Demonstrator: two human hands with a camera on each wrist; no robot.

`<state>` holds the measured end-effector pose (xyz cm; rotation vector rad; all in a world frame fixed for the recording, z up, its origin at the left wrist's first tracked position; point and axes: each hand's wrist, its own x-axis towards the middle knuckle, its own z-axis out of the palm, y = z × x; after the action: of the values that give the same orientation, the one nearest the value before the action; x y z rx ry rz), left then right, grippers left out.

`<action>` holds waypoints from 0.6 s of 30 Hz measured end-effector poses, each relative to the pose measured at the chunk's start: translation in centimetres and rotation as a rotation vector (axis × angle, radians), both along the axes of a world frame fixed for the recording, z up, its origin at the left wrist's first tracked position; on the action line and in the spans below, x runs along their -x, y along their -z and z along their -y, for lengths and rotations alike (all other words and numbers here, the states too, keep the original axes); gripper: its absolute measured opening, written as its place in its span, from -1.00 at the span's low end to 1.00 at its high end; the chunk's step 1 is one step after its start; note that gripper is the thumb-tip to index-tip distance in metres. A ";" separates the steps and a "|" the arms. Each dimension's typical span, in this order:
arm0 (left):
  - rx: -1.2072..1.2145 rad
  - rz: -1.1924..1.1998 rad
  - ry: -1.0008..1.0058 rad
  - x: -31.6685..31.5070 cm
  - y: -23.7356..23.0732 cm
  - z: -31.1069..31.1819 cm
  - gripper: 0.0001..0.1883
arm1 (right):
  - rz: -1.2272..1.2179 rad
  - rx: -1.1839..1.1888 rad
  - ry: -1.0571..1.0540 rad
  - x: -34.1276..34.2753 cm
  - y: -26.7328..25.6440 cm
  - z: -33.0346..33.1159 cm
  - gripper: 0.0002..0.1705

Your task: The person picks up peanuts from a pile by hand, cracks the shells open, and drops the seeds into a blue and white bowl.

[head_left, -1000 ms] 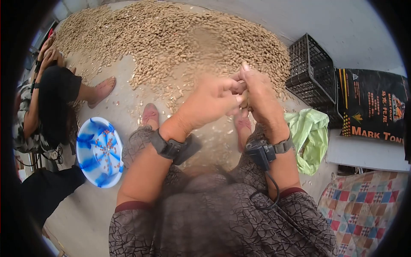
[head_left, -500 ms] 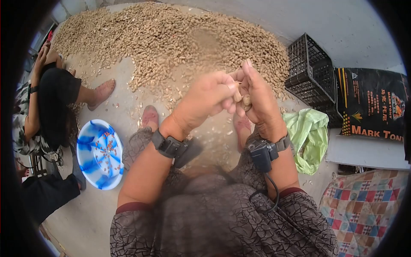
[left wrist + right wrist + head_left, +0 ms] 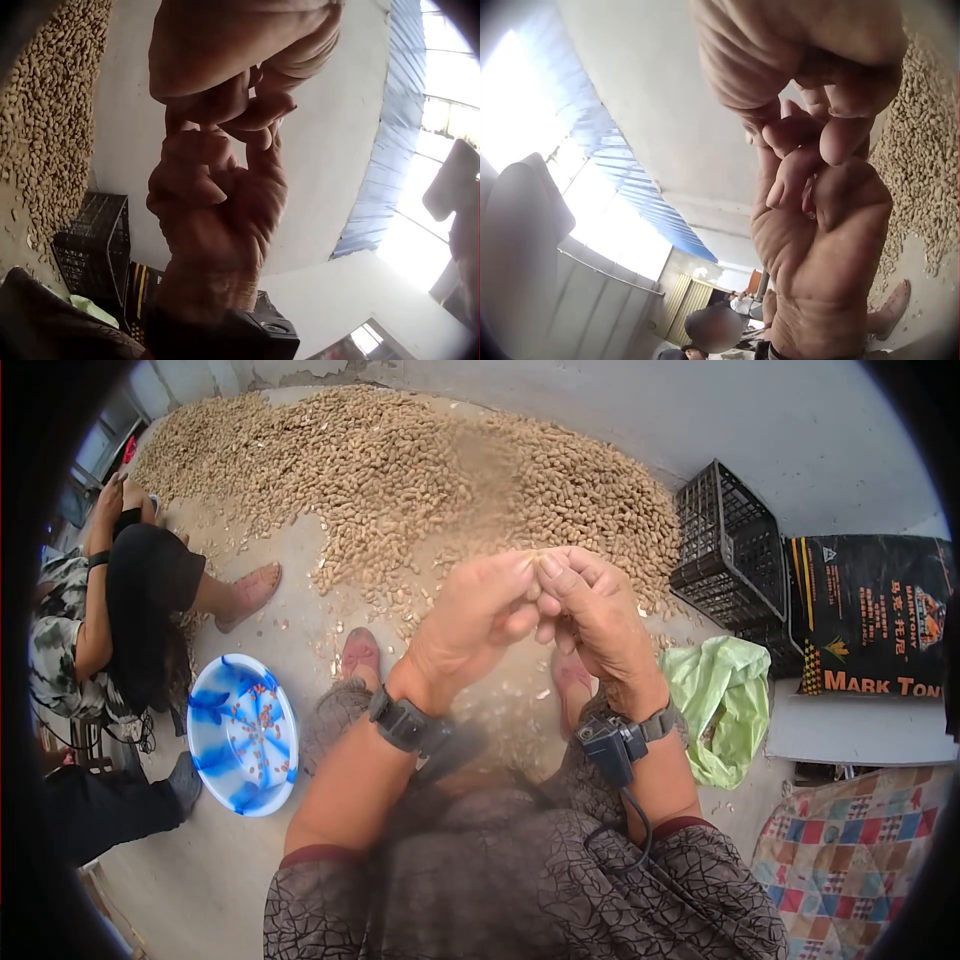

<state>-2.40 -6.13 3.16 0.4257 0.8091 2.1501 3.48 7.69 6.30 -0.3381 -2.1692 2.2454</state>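
In the head view, my left hand (image 3: 468,618) and right hand (image 3: 606,622) meet above the floor, thumbs and fingertips together. A small pale bit of peanut (image 3: 537,558) shows between the thumb tips, mostly hidden by the fingers. Seen from the right wrist, a reddish kernel (image 3: 808,196) lies within the curled fingers of my left hand (image 3: 821,240), below my right hand (image 3: 810,52). The left wrist view has the right hand (image 3: 217,217) beneath the left hand (image 3: 240,52), their fingers bent towards each other. A wide peanut heap (image 3: 400,490) lies beyond them.
A blue-and-white basin (image 3: 207,765) with reddish kernels stands at left, near a seated person (image 3: 150,580). On the right are a black crate (image 3: 730,545), a green bag (image 3: 718,695), a black printed sack (image 3: 870,610) and a patchwork cloth (image 3: 850,850).
The hands have drawn closer together, their thumb tips now meeting, and sit lower in the head view. The peanuts visible between them half a second ago are mostly covered. The surroundings have shifted slightly down.
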 end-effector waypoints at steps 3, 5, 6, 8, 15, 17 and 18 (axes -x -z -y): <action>-0.040 0.004 0.025 0.0 -0.6 0.2 -0.77 | -0.010 0.061 -0.028 0.0 0.1 -0.3 -0.63; -0.072 0.002 0.047 0.3 -0.8 0.6 -0.77 | -0.024 0.143 -0.008 0.0 -0.2 -0.1 -0.63; -0.065 -0.018 0.057 0.5 -0.8 0.8 -0.77 | -0.025 0.143 -0.008 -0.1 -0.3 -0.1 -0.63; -0.058 -0.039 0.065 0.5 -1.1 1.0 -0.77 | -0.039 0.214 -0.021 -0.2 -0.4 0.0 -0.62; 0.249 -0.316 0.004 -0.4 -2.2 0.4 -0.76 | -0.005 0.179 -0.116 -0.5 -0.8 0.1 -0.53; 0.296 -0.356 0.008 -0.6 -2.7 0.5 -0.76 | -0.036 0.206 -0.116 -0.7 -0.8 -0.1 -0.49; 0.312 -0.377 0.001 -0.7 -2.9 0.6 -0.75 | -0.036 0.206 -0.114 -0.8 -1.0 0.0 -0.49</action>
<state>-1.70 -6.68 6.09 0.6750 1.3302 1.9225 4.29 7.73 7.30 -0.1767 -1.9924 2.5228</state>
